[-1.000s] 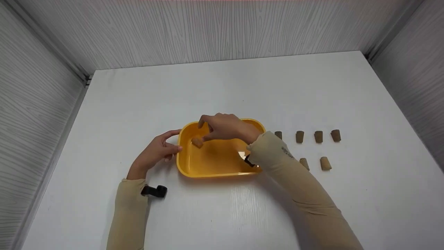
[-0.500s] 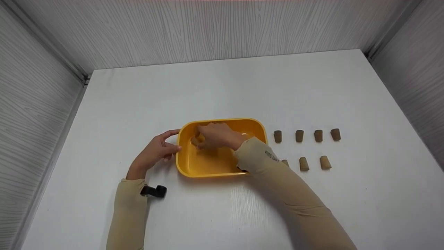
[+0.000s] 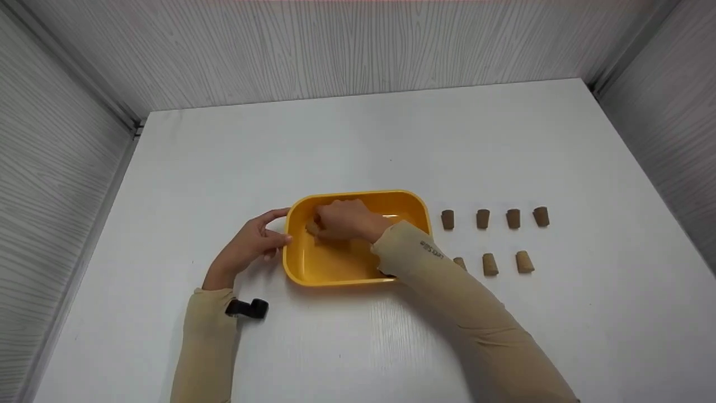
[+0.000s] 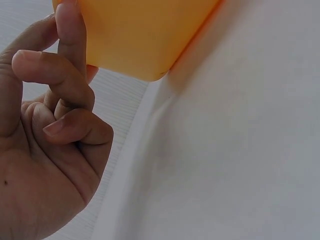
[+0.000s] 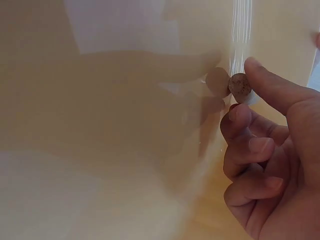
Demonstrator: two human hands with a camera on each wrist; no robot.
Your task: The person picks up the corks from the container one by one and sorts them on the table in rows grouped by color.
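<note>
A yellow plastic tub (image 3: 335, 271) stands on the white table. The left hand (image 3: 250, 246) holds its left end, with thumb and index finger against the wall near the rim. In the left wrist view, this hand's other fingers are curled beside the tub's outer side (image 4: 135, 37). Inside the tub, the right hand (image 3: 347, 218) pinches a small tapered cork (image 5: 240, 87) between thumb and fingers, low at the left end. The cork's round end faces the camera in the right wrist view, and the shiny wall mirrors it. From the head view, fingers partly cover it.
To the right of the tub, several corks lie in a back row, among them a cork (image 3: 541, 216) at its far end. A front row includes another cork (image 3: 524, 262); the right sleeve partly covers one there. Grey wood-grain panels (image 3: 358, 50) enclose the table.
The right hand has moved left and down into the tub and now pinches the cork, which lay loose against the thumb at first. The left hand keeps its place.
</note>
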